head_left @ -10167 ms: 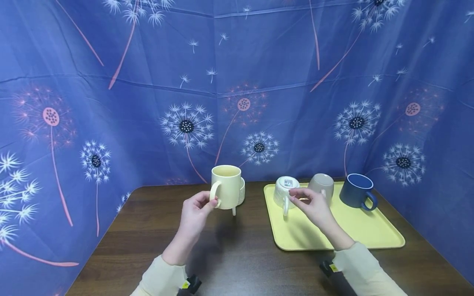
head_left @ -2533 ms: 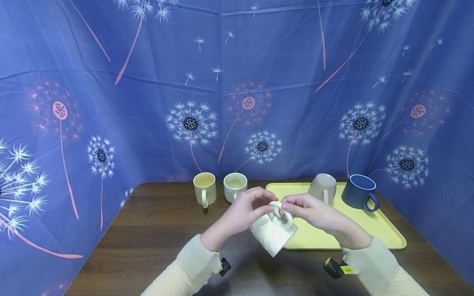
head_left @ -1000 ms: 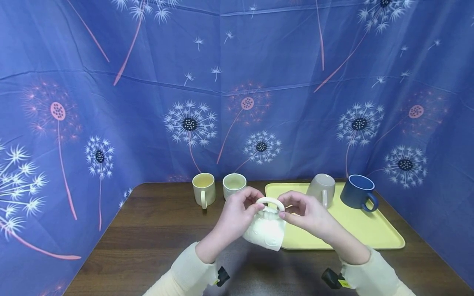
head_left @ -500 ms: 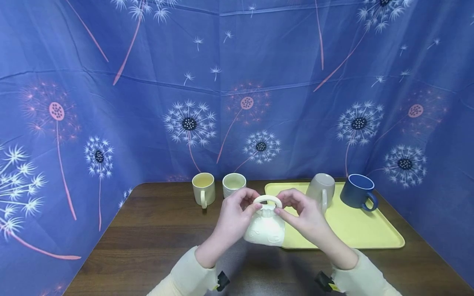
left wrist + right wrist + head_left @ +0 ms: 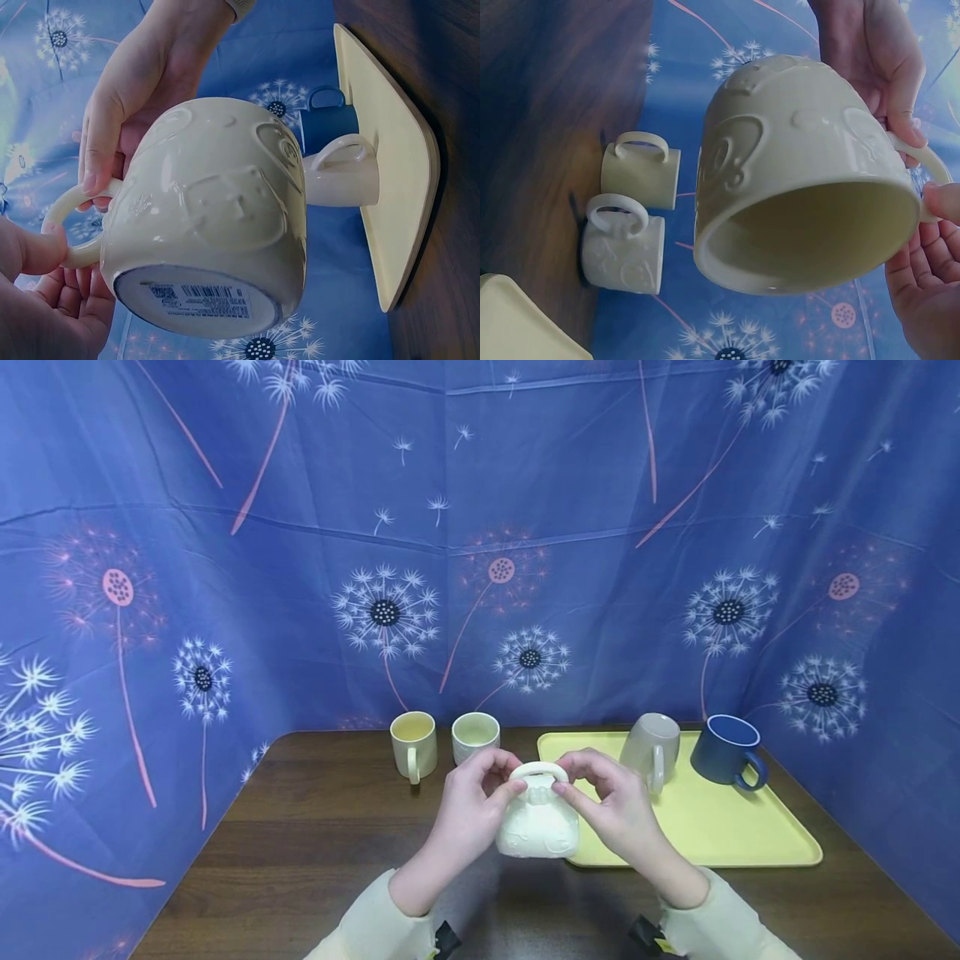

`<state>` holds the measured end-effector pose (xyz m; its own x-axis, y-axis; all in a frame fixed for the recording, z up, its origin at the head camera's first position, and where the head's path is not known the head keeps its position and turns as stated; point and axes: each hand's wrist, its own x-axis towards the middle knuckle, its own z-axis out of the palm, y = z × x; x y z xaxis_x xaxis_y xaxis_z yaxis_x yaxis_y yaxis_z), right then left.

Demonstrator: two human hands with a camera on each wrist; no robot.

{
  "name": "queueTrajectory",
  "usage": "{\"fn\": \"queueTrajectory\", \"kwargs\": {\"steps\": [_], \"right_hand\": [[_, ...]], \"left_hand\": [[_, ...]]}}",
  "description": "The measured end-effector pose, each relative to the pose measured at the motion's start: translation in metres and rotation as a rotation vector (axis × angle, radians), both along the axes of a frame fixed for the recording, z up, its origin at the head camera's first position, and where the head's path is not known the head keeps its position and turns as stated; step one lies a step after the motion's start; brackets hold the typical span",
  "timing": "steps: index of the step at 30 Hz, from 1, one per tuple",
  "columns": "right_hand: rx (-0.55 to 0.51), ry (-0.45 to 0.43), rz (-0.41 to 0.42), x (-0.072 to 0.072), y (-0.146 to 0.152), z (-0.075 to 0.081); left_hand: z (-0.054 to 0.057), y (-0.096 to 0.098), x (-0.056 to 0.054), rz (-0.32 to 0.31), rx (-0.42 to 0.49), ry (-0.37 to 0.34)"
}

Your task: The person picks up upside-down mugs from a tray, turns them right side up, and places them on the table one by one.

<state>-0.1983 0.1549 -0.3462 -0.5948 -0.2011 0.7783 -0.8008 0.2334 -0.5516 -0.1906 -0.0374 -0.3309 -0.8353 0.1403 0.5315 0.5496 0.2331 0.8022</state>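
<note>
Above the table's middle, a cream-white mug with raised drawings is held on its side, handle uppermost. My left hand pinches one end of the handle between thumb and fingers. At the other end, my right hand pinches it likewise. The left wrist view shows the mug's base with a printed label; the right wrist view looks into its mouth. Nearest my right hand, a grey mug stands upside down on the yellow tray.
A navy mug stands upright at the tray's back right. On the wooden table, a pale yellow mug and a pale green-white mug stand upright side by side. Blue dandelion-print cloth hangs behind.
Since the oldest frame, the yellow mug has left my left hand for the table, and the cream-white mug has come off the tray into both hands. Lately it has turned, levelling out.
</note>
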Motion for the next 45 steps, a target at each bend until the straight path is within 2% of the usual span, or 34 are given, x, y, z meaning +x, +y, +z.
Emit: {"fn": "queueTrajectory", "kwargs": {"steps": [6,15,23,32,39,45], "right_hand": [[0.032,-0.038,-0.017,0.001,0.001,0.003],[0.043,-0.006,0.023,-0.001,0.0,0.01],[0.095,-0.009,0.016,-0.001,0.001,0.015],[0.191,0.047,0.018,-0.002,0.006,0.017],[0.255,0.155,0.087,-0.005,0.007,0.015],[0.296,0.17,0.118,-0.006,0.006,0.014]], "left_hand": [[-0.001,-0.003,0.002,-0.019,0.026,-0.008],[-0.002,-0.009,0.004,-0.05,0.029,-0.047],[-0.003,-0.011,0.006,-0.063,0.002,-0.06],[-0.003,-0.016,0.008,-0.18,-0.074,-0.118],[0.0,-0.019,0.008,-0.297,-0.128,-0.201],[0.001,-0.022,0.005,-0.33,-0.128,-0.26]]}}
